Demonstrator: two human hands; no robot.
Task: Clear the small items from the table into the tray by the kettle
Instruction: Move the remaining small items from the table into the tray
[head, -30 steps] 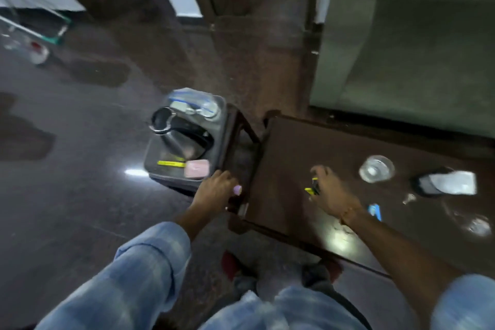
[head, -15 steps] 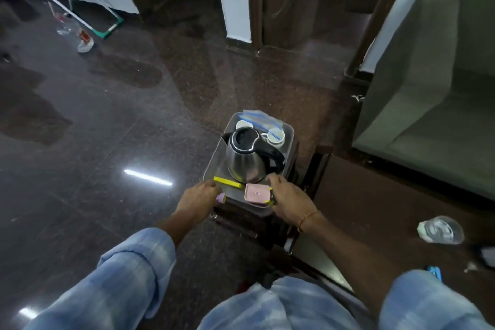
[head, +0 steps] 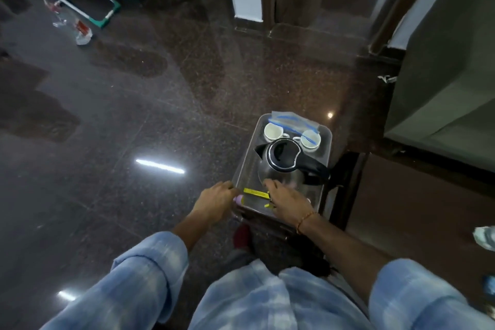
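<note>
Floor (head: 134, 115) is dark polished stone, shiny enough to throw back a ceiling light left of the kettle (head: 284, 166). The kettle sits mid-tray (head: 242, 166), two white cups (head: 273, 131) behind it, a yellow strip (head: 254, 192) in front. Your left hand (head: 214, 202) is curled at the tray's near-left corner with something small and pink (head: 238, 198) at the fingertips. Your right hand (head: 289, 202) lies palm-down over the near edge; can't tell what it's got. The table (head: 428, 209) is right of the kettle, open floor left.
</note>
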